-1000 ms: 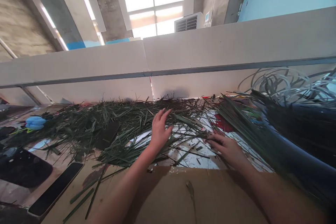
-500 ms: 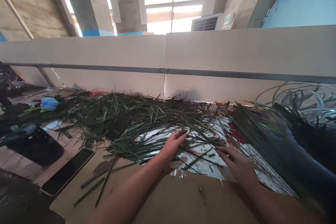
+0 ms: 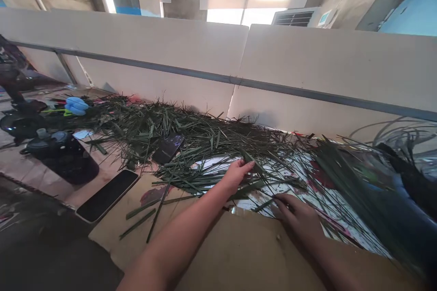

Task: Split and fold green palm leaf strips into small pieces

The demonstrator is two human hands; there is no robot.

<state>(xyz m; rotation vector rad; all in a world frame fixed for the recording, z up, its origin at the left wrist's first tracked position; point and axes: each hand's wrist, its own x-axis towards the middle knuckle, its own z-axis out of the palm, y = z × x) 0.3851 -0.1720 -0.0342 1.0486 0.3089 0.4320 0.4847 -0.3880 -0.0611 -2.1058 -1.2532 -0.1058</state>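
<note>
My left hand (image 3: 239,173) is closed in a pinch on a green leaf strip (image 3: 254,163), above the white sheet. To its right, my right hand (image 3: 295,213) has its fingers pressed together at the lower end of a thin green stem; its fingertips are partly in shadow. Loose green strips (image 3: 191,175) lie to the left of my left hand, and a big heap of them (image 3: 153,122) spreads behind. Brown cardboard (image 3: 246,250) lies beneath my forearms. A bundle of long green stems (image 3: 351,191) rests to the right of my right hand.
A black phone (image 3: 107,195) lies at the cardboard's left edge, and a dark phone-like slab (image 3: 169,148) rests among the strips. Further left are a black bottle (image 3: 64,157) and a blue flower (image 3: 76,106). A white partition (image 3: 153,72) runs behind; coiled clear tubing (image 3: 403,134) is at right.
The view has turned and shifted, so the table objects appear moved. My left hand has gone from loosely spread fingers to a pinch on a leaf strip. My right hand remains pinched.
</note>
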